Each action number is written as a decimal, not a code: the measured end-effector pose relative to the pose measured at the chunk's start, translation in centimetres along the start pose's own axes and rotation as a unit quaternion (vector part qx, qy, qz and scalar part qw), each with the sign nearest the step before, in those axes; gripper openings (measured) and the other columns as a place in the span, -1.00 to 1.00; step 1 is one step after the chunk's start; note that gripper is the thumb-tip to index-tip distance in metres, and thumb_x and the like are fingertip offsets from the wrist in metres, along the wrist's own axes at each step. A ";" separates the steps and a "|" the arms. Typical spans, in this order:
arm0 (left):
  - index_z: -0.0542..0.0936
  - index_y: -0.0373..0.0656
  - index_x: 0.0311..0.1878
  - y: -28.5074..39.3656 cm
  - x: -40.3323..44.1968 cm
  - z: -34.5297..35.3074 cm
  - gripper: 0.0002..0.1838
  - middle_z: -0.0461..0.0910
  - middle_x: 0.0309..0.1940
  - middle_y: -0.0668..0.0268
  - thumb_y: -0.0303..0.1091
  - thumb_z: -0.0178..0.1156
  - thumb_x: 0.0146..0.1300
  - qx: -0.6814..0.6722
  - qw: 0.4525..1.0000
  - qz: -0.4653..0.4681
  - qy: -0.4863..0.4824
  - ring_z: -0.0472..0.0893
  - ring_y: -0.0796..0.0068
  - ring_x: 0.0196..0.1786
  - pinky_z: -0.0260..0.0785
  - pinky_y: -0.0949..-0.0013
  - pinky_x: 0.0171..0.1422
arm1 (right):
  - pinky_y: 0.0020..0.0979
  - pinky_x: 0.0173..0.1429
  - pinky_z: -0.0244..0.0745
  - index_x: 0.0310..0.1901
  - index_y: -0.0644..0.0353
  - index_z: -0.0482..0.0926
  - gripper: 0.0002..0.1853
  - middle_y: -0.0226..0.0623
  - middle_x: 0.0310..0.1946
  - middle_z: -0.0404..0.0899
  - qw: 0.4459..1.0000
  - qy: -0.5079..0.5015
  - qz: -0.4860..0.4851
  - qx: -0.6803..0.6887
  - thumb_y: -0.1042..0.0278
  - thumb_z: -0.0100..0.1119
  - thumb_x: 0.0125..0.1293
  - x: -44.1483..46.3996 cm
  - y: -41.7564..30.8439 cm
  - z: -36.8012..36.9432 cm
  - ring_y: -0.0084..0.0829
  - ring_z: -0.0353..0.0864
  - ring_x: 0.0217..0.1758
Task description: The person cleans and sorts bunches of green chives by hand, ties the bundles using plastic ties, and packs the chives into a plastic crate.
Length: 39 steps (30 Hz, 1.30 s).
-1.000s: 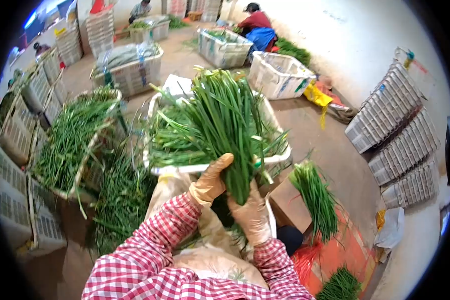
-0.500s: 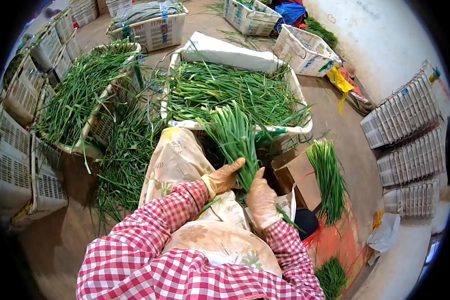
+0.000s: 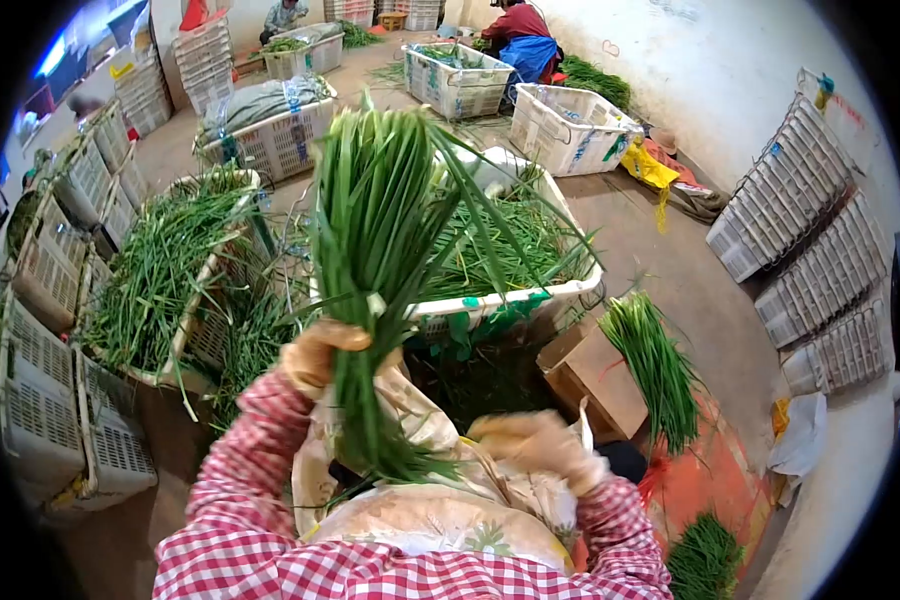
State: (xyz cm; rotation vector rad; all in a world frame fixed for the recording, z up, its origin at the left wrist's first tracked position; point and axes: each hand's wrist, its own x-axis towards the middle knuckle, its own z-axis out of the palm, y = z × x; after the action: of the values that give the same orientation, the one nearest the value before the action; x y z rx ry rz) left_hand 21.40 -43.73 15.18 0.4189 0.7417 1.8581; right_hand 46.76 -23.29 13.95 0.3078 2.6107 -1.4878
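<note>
My left hand (image 3: 322, 358), in a tan glove, grips a bunch of garlic chives (image 3: 380, 210) around its lower part. The bunch stands upright, its cut ends up and its leaf ends hanging over my lap. Apart from it, my right hand (image 3: 535, 445), gloved too, is over the apron (image 3: 420, 515) and smeared by motion, so its fingers cannot be read. Behind the bunch is a white crate (image 3: 560, 290) holding loose chives. To my right, a tied bundle of chives (image 3: 655, 370) leans by a cardboard box (image 3: 595, 385).
On the left, another crate (image 3: 170, 375) overflows with chives, beside stacked crates (image 3: 40, 385). Nested crates (image 3: 800, 190) line the right wall. More chives (image 3: 705, 555) lie on a red surface (image 3: 715, 480) at lower right. A person in blue and red (image 3: 525, 45) works at the back.
The chive bunch has risen and moved left in my left hand. My right hand has let go of it and shifted down over my lap. The view has tilted up, showing people behind.
</note>
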 end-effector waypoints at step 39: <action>0.38 -0.21 0.24 -8.8 -13.2 1.7 -0.34 0.47 0.15 0.30 -0.50 0.40 0.02 0.320 0.900 -0.238 0.175 0.47 0.48 0.14 0.33 0.37 0.25 | -0.41 -0.30 0.47 -0.07 0.19 0.59 -0.59 -0.29 -0.42 0.57 0.964 0.164 -0.183 -0.104 0.21 0.39 0.07 2.8 -2.4 0.7 -0.46 0.54 -0.43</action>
State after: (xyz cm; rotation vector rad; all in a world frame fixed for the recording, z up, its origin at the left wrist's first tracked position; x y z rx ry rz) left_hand 33.77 -53.00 11.30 0.2732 1.5651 1.2005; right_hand 43.46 -24.78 15.02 0.0501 3.2028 -1.3306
